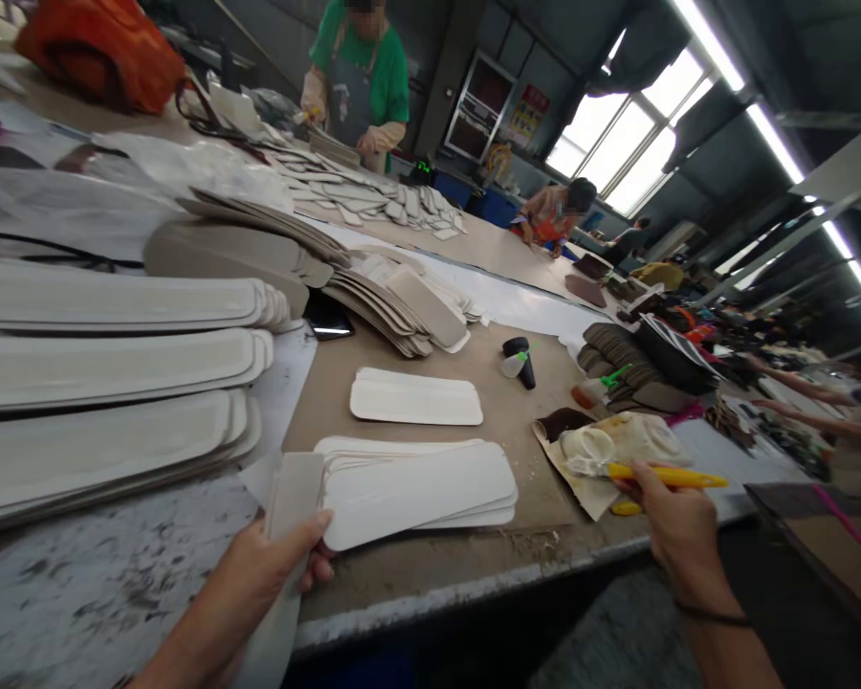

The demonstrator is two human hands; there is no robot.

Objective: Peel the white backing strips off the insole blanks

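My left hand [276, 565] is closed on a pale grey, flat panel [291, 493] that hangs over the table's front edge. Its thumb tip touches or lies beside the corner of the top white panel [423, 493] in a fanned stack. Between the fingers of my right hand [678, 526] is a yellow-handled brush [660, 474]. The bristles are at a glue-smeared white cup [586, 448], which lies beside a crusted container [650, 438]. Just behind the stack lies a single white panel [416, 397]. A second yellow handle [626, 508] shows partly below the brush.
Long white panels [107, 364] are piled at left, with brown-grey panels [380, 306] behind. A small bottle [515, 364] and black roll-like object stand mid-table. Dark stacked pieces [621, 368] sit at right. A co-worker in green [394, 77] stands across the table; others work farther back.
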